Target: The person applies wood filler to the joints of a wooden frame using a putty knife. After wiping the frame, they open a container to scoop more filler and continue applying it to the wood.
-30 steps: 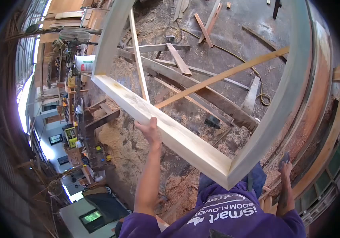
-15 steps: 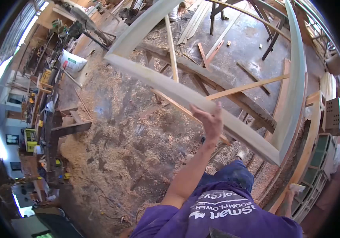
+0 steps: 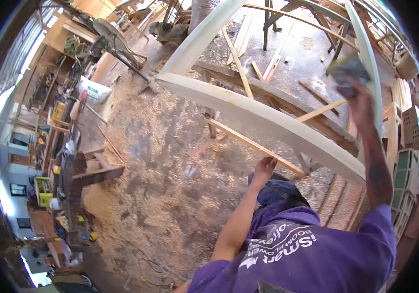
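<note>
My right hand point(image 3: 359, 92) grips a rounded yellow-and-dark tool point(image 3: 348, 73), blurred by motion, over the right-hand beam of a large pale wooden frame point(image 3: 263, 121). My right arm is stretched forward past the frame's near right corner. With its fingers curled, my left hand point(image 3: 266, 167) hangs low on the near side of the frame, where the fingertips overlap a thin wooden strip point(image 3: 248, 140). Whether they pinch anything is hidden. The frame's near beam slants across between my body and the strips beyond it.
A rough timber beam point(image 3: 287, 105) runs beneath the frame. Wood shavings point(image 3: 155, 161) cover the floor at left. A white sack point(image 3: 94, 91), a wooden stand point(image 3: 97, 176) and a cluttered bench line the left side. Green drawers point(image 3: 403, 168) stand at right.
My left hand has left the near beam and dropped toward me, its fingers now curled. My right hand has swung up from low right and now holds the yellow-and-dark tool; the view has shifted.
</note>
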The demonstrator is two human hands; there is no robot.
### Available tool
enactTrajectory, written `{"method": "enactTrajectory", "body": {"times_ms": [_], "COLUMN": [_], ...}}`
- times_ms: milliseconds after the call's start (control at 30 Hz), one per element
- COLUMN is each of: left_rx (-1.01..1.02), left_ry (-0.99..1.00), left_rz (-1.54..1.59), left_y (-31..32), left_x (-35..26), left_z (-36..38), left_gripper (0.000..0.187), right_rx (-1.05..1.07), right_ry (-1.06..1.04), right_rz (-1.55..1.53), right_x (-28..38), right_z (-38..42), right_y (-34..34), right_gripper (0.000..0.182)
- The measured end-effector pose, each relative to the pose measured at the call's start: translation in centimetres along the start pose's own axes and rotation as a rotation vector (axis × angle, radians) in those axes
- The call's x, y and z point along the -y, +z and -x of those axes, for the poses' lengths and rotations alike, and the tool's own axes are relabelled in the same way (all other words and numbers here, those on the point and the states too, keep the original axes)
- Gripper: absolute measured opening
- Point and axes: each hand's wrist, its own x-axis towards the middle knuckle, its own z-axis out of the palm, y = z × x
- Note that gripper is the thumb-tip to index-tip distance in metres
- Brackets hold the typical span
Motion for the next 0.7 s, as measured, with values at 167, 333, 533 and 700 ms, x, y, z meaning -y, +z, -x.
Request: {"method": "enactTrajectory", "body": {"times_ms": [167,333,533,700], "left_rx": [-0.208,-0.472,-0.519,-0.429], "left_ry": [-0.210,-0.206,-0.878,-0.890], "left_rz": [-0.162,-0.589,-0.859,-0.756], "left_y": [-16.6,-36.0,-42.5,-42.1], "left_x": [3.5,10.7,13.0,9.0], "left_z": [3.2,11.5,28.7,27.9], "left_gripper": [0.027,0.019,0.030,0.035], "right_rx": [0.420,-0.049,0.346,0.144], "right_ry": [-0.121,0.850,0.509,0.965], "right_rz": [0.379,-0.503,-0.168,-0.370], "right_x": [-8.1,-18.1,-37.4,-31.4], "right_z": [-5.7,-13.2,-9.7,-9.6], "right_y": [21.9,37.5,46.3,48.2], "right_gripper": [0.028,0.026,0.019,0.015]}}
